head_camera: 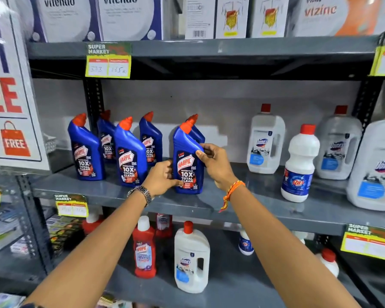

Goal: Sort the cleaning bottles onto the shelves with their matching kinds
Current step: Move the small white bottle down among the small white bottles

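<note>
Hands are both gripping one blue Harpic bottle [188, 161] standing upright near the front edge of the middle shelf [242, 203]. The left hand [162, 177], with a watch [141, 193] on its wrist, is pinching the bottle's lower left side, thumb on the label. The right hand [213, 162], with an orange thread [231, 192] on its wrist, is wrapping around the bottle's right shoulder. Another blue bottle [196, 130] is standing just behind it, and four more blue bottles [129, 152] are grouped toward the shelf's left end. White Domex jugs [265, 141] and a white Rin bottle [299, 163] are sitting toward the right end. On the lower shelf [231, 285], a red Harpic bottle [143, 247] is standing beside a white Domex bottle [191, 258].
</note>
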A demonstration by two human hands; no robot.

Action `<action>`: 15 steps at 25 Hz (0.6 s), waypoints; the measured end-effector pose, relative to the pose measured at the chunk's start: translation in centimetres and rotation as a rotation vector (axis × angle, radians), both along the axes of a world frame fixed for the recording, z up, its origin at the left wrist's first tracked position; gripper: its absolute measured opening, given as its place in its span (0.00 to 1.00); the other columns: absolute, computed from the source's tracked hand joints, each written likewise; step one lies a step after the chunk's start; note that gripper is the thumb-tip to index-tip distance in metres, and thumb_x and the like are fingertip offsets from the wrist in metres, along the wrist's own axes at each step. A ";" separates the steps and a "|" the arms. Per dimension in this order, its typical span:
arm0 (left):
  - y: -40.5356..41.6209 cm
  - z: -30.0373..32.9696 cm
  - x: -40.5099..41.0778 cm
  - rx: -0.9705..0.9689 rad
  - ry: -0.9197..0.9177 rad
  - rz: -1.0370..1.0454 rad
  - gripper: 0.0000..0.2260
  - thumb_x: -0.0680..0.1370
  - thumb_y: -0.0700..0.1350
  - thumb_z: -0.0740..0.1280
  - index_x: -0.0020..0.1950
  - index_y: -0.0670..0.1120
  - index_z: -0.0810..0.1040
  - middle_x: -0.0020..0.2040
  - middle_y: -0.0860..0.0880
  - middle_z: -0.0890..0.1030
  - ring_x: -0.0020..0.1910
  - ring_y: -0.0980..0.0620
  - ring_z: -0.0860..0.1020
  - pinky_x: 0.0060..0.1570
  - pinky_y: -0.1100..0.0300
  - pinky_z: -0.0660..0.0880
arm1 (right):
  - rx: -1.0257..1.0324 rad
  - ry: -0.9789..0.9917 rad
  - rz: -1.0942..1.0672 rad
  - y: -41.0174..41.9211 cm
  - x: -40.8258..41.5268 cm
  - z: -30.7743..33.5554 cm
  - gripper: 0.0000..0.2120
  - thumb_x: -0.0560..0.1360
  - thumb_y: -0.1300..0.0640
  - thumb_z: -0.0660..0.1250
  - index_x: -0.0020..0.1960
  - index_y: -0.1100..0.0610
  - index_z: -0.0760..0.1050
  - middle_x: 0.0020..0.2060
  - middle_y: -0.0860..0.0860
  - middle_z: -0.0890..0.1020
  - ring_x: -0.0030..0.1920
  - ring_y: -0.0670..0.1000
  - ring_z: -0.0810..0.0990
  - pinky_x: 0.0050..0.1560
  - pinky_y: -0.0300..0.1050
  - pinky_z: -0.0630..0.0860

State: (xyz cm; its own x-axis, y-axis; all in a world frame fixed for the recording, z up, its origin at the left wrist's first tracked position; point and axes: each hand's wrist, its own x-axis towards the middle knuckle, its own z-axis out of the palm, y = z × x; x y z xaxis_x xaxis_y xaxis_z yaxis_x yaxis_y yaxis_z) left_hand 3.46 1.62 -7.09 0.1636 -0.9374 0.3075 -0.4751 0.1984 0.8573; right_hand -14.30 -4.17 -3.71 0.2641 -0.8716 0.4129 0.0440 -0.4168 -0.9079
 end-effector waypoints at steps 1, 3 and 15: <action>0.4 0.0 -0.4 -0.017 0.002 0.011 0.32 0.67 0.32 0.80 0.68 0.39 0.74 0.61 0.41 0.83 0.60 0.43 0.83 0.63 0.43 0.79 | 0.003 0.021 0.004 0.4 -0.3 0.3 0.18 0.81 0.62 0.66 0.69 0.63 0.72 0.61 0.62 0.81 0.61 0.60 0.82 0.58 0.53 0.82; 1.4 -0.3 -1.7 -0.121 0.037 0.119 0.35 0.64 0.35 0.82 0.69 0.41 0.75 0.62 0.47 0.82 0.61 0.47 0.82 0.64 0.50 0.78 | -0.020 0.066 0.007 1.2 -1.7 1.0 0.24 0.81 0.60 0.68 0.74 0.60 0.66 0.64 0.58 0.78 0.62 0.55 0.78 0.52 0.40 0.81; -3.3 0.3 -23.9 -0.031 -0.052 -0.162 0.44 0.59 0.46 0.86 0.72 0.45 0.71 0.66 0.47 0.79 0.64 0.49 0.79 0.66 0.54 0.77 | -0.133 0.002 -0.515 -1.1 -24.8 2.8 0.44 0.63 0.57 0.84 0.72 0.57 0.65 0.66 0.55 0.76 0.65 0.54 0.76 0.62 0.47 0.78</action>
